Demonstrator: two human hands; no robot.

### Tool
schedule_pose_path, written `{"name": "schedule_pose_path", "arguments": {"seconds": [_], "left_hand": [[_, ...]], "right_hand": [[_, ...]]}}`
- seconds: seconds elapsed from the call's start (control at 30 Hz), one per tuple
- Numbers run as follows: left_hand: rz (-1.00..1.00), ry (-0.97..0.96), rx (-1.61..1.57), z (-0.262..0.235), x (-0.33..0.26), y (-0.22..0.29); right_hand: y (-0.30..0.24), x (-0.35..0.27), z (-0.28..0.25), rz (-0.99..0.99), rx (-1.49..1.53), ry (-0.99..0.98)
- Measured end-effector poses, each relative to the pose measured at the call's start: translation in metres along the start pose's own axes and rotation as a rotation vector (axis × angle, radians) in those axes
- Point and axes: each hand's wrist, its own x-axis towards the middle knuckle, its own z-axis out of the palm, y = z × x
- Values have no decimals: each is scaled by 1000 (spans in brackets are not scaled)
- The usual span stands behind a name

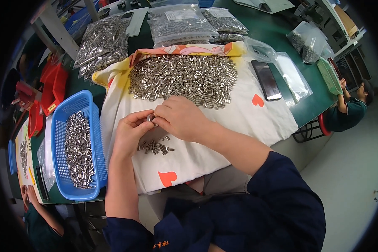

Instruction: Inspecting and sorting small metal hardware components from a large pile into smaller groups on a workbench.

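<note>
My left hand (130, 131) and my right hand (178, 117) meet over a white cloth with orange hearts (243, 122). Together they pinch a small silver metal sleeve (150, 119) between the fingertips. Just below the hands lies a little cluster of the same metal sleeves (156, 146). Beyond the hands a large heap of silver sleeves (182, 78) is spread on the cloth.
A blue plastic basket (94, 143) with several sleeves stands left of the cloth. Clear bags of metal parts (103, 42) lie at the back. A black phone (266, 80) rests on the right. Red bins (54, 86) stand far left. Another person (350, 107) sits at the right.
</note>
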Motion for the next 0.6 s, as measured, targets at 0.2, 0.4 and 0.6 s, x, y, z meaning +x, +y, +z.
{"name": "schedule_pose_path", "arguments": {"seconds": [0.2, 0.4, 0.6], "left_hand": [[7, -3, 49, 1, -2, 2], [24, -14, 84, 5, 0, 7], [63, 14, 128, 3, -3, 4]], "right_hand": [[4, -1, 2, -35, 30, 15], [0, 3, -1, 89, 100, -71], [-4, 3, 4, 237, 105, -166]]}}
